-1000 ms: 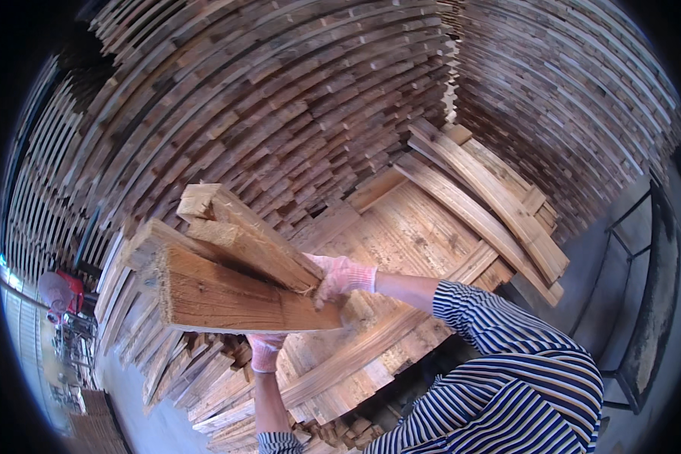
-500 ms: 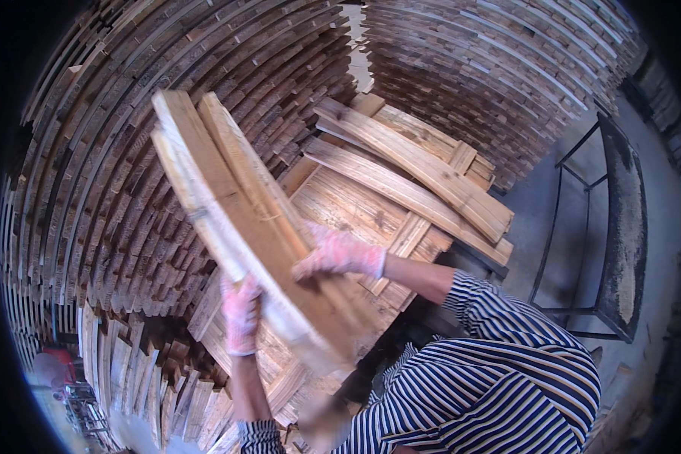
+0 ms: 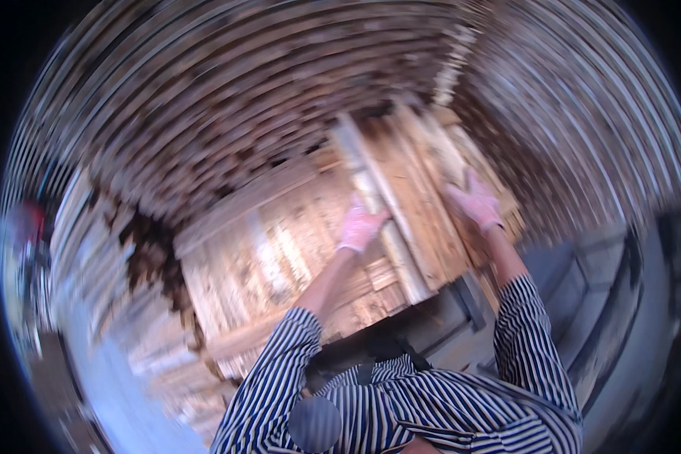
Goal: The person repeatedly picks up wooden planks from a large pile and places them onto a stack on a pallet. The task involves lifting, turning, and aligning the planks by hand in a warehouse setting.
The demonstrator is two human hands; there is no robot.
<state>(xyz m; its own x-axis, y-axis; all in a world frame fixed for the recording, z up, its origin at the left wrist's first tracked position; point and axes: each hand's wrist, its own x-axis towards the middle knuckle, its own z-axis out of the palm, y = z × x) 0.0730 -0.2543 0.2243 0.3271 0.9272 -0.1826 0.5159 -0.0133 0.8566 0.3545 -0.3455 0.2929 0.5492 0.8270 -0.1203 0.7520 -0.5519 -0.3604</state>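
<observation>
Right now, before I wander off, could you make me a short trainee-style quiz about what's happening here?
1. Multiple choice: what lies between the pink-gloved left hand and the pink-gloved right hand?
A) a round metal pipe
B) long light-brown wooden boards
C) a blue plastic crate

2. True or false: the two hands are crossed over each other.

3. Fill the gap: the long dark-and-white fabric sleeves are patterned with ____.

Key:
1. B
2. False; they are apart, each on its own side.
3. Stripes.
</observation>
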